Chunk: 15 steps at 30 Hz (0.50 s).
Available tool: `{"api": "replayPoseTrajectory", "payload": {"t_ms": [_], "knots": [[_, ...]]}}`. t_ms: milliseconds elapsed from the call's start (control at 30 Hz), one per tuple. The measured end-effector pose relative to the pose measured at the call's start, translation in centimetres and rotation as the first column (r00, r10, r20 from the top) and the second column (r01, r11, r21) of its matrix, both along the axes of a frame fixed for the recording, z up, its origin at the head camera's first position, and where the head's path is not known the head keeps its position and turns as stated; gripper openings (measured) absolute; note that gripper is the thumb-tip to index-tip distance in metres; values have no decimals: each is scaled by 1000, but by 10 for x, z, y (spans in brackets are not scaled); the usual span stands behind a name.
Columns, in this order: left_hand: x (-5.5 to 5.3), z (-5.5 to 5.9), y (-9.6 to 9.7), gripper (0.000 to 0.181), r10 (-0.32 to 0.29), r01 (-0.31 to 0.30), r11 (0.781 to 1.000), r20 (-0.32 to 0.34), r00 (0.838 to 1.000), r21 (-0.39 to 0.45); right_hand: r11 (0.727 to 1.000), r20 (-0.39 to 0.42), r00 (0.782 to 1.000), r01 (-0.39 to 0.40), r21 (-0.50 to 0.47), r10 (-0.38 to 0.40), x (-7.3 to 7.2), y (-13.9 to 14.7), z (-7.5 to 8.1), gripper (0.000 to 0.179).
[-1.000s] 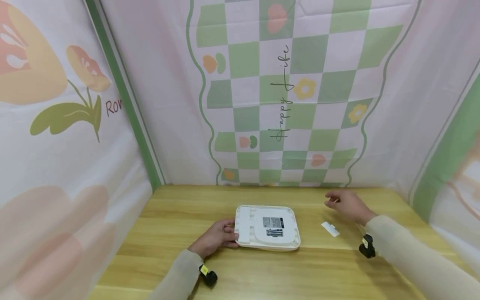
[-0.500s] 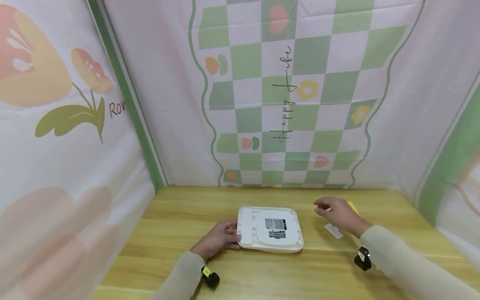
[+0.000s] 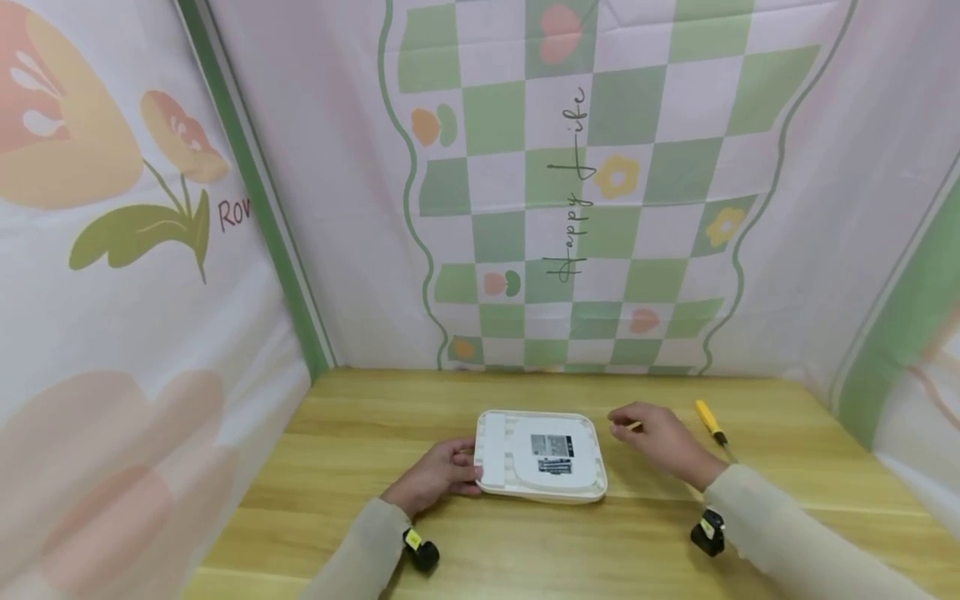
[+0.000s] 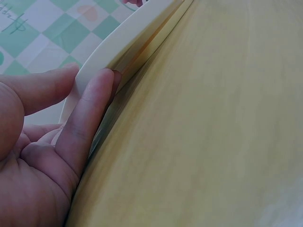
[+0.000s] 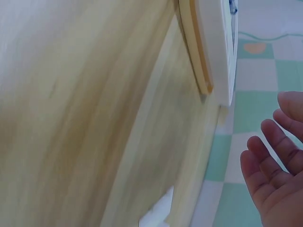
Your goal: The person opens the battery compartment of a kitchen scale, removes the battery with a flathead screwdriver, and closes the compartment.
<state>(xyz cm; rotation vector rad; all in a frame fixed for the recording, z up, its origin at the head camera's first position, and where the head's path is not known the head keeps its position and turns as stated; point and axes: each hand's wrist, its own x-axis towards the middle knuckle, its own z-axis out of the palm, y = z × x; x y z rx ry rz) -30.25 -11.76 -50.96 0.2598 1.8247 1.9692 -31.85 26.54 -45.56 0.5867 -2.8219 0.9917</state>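
A white rounded-square device [image 3: 495, 450] lies on the table with a printed label and an uncovered battery slot [image 3: 556, 466] facing up. Batteries show in that slot. My left hand [image 3: 435, 479] pinches the device's left edge, and in the left wrist view the thumb lies on the rim [image 4: 123, 35] with a finger underneath. Just right of the device, my right hand [image 3: 660, 442] hovers with loosely bent fingers and nothing in them. Below this hand in the right wrist view lies a small white plastic piece [image 5: 160, 209], hidden from the head view by the hand and arm.
A screwdriver with a yellow handle [image 3: 709, 419] lies behind the right forearm, its shaft pointing toward the sleeve. The wooden table [image 3: 375, 400] ends at a printed cloth wall [image 3: 495, 183]. A second cloth wall [image 3: 97, 325] rises on the left.
My right hand has moved left toward the device, passing over the small white piece and uncovering the yellow screwdriver. The left hand keeps its hold on the edge.
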Motion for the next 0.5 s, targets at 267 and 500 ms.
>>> {"api": "replayPoseTrajectory", "payload": {"t_ms": [267, 500], "knots": [[-2, -3, 0, 61, -10, 10, 1000, -6, 1000, 17, 999, -95, 994, -51, 11, 52, 7, -16, -6, 21], [-1, -2, 0, 61, -7, 7, 1000, -10, 1000, 15, 996, -91, 992, -84, 16, 85, 13, -26, -7, 22]]}}
